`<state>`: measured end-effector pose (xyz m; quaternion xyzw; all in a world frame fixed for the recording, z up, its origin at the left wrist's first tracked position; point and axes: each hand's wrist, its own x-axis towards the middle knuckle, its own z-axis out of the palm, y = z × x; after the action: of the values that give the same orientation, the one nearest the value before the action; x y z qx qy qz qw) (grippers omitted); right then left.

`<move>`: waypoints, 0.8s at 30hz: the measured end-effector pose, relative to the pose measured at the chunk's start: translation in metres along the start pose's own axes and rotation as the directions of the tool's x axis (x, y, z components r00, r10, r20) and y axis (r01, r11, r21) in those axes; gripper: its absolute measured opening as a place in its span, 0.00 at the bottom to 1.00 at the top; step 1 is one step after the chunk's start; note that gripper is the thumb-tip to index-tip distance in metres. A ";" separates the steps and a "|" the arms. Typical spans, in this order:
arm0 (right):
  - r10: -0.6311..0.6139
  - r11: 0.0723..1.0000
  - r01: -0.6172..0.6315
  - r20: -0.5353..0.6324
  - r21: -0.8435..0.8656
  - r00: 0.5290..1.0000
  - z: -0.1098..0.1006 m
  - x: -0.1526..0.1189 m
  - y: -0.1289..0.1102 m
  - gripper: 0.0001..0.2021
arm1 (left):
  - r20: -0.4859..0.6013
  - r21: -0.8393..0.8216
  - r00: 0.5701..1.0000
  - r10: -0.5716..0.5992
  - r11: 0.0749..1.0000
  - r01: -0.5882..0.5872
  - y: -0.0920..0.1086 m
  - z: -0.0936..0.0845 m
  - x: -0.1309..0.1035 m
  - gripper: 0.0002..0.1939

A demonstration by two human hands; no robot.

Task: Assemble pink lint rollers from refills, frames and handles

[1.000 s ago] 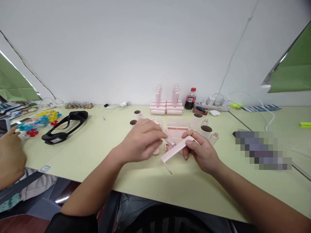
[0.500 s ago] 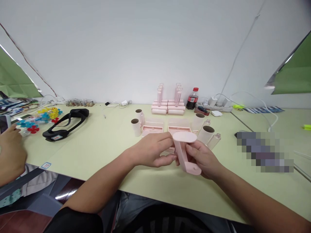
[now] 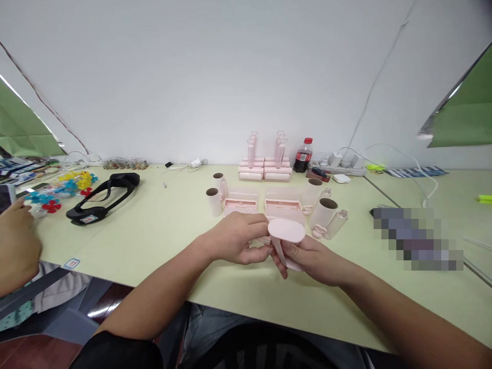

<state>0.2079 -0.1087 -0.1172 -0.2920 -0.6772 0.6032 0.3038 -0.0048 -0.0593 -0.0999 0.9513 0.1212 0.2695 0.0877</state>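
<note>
My right hand grips a pale pink plastic case from its right side, with fingers beneath. The case is held above the table's near part, its flat rounded end facing up towards me. At its left edge is my left hand, fingers curled and thumb touching the case; a bit of pink shows between them, partly hidden. Beyond my hands lie two open pink cases, a left one and a right one. White rolls with brown cores stand on both sides, including a large roll beside a clear pink handle.
Closed pink cases with upright clear handles stand near the wall, beside a cola bottle. A power strip lies behind. On the left are a black headset, colourful plastic pieces and another person's hand.
The held pink case has tilted, its top end turning more towards me and its hollow side less visible. It sits slightly lower and further left; my left hand stays at its edge.
</note>
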 end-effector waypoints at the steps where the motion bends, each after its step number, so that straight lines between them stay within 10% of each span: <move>1: -0.009 1.000 0.009 -0.015 -0.007 1.000 0.001 0.000 0.000 0.23 | -0.001 -0.019 1.000 -0.001 1.000 0.001 0.000 0.000 0.000 0.10; 15: -0.068 0.986 0.038 -0.185 -0.163 0.980 0.008 0.001 0.005 0.18 | 0.285 -0.018 0.935 -0.212 0.974 0.227 0.020 -0.017 0.004 0.08; 20: -0.057 0.997 0.050 -0.116 -0.066 0.992 0.005 -0.002 -0.005 0.19 | 0.017 0.105 0.996 -0.090 0.991 0.087 0.008 -0.008 0.000 0.17; 24: -0.107 0.993 0.111 -0.104 0.031 0.989 -0.003 -0.005 -0.010 0.21 | -0.326 0.026 0.934 -0.145 0.986 0.162 -0.009 -0.024 -0.010 0.21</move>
<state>0.2131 -0.1114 -0.1073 -0.2793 -0.6644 0.5824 0.3760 -0.0274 -0.0511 -0.0872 0.8839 0.2148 0.4106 0.0626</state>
